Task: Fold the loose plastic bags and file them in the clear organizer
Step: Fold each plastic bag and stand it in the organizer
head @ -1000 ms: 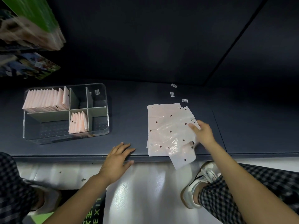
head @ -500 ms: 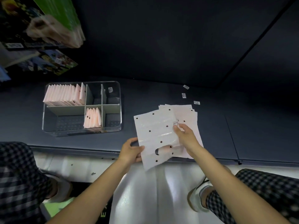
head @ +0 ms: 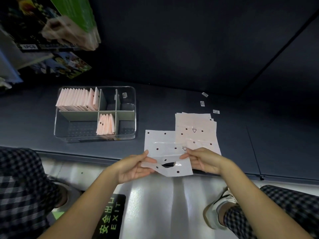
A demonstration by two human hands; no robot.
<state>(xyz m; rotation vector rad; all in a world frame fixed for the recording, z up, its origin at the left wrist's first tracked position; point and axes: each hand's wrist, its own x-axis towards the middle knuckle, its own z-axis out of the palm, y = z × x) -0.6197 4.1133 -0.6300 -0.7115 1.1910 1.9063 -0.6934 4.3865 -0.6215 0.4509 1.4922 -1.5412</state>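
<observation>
Both hands, left (head: 136, 167) and right (head: 201, 161), pinch one bag (head: 165, 149) left of stack (head: 196, 125); fold starting, next crease it flat, likely.

The light was dim, with white glare streaking the floor (head: 155, 204) below my hands. Beyond that floor, packages (head: 69, 28) blurred and edges bowed.

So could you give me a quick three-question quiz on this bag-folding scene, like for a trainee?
1. True or false: both hands hold the white dotted plastic bag.
2. Which compartment of the clear plastic organizer holds most folded pink bags: A back-left, B front-left, C back-right?
3. The pile of flat unfolded bags lies to which side of the organizer?

Key: 1 true, left hand and right hand. 2 A. 3 right.
</observation>
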